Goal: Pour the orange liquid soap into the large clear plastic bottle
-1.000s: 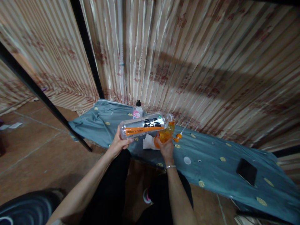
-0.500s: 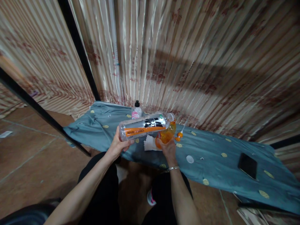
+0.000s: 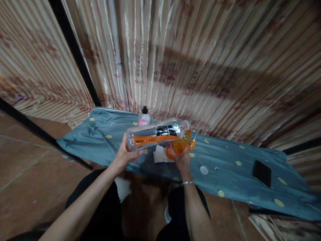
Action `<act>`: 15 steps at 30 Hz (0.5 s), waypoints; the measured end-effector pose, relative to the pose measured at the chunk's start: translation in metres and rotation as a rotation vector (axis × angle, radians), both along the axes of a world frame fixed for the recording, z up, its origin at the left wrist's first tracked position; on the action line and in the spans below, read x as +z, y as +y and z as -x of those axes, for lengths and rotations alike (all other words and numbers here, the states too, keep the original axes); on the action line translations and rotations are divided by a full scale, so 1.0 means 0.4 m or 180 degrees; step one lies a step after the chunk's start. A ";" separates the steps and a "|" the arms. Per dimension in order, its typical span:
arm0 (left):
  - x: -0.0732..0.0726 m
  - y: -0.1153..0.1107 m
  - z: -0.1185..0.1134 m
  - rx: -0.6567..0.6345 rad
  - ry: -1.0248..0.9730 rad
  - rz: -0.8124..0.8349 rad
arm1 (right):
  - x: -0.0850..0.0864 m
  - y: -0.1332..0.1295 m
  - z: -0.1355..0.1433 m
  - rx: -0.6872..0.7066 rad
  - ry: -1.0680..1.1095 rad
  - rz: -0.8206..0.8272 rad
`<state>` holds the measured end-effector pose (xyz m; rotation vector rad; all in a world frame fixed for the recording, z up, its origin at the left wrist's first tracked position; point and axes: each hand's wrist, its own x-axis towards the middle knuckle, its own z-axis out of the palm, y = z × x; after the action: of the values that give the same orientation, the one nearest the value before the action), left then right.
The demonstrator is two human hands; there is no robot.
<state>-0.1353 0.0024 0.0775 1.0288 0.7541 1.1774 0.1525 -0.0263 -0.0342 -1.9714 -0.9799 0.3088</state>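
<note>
In the head view, the clear drink bottle (image 3: 154, 135) with the orange-and-silver label is held aslant, its base in the left hand (image 3: 126, 155), whose fingers are curled around it. Its neck is pointed away from that hand and brought to the mouth of the orange bottle (image 3: 178, 146). The orange bottle is clasped low on its body by the right hand (image 3: 182, 160), fingers wrapped around; orange liquid is seen inside it, while the clear bottle's contents cannot be made out.

Left of the orange bottle, a white cloth (image 3: 160, 154) is laid; beyond it to the left, a black-capped squeeze bottle (image 3: 144, 118) is stood, its lower part hidden. Just right of the orange bottle, an orange pump head (image 3: 192, 144) is placed; well to its right, a black phone (image 3: 262, 173) is laid on the teal printed sheet (image 3: 240, 180).
</note>
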 end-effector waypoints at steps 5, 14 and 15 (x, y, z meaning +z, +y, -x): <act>-0.010 0.001 0.000 -0.0065 -0.0102 -0.0020 | 0.026 -0.012 0.005 0.0034 0.0227 -0.0032; -0.024 -0.017 0.000 -0.0041 0.0019 0.0014 | 0.029 -0.014 0.002 -0.0135 0.0176 0.0148; -0.025 -0.018 0.000 -0.0043 0.0022 0.0009 | 0.024 -0.015 -0.001 -0.0127 0.0161 0.0150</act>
<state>-0.1354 -0.0050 0.0674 1.0346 0.7530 1.1615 0.1530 -0.0322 -0.0245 -2.0136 -0.9075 0.3606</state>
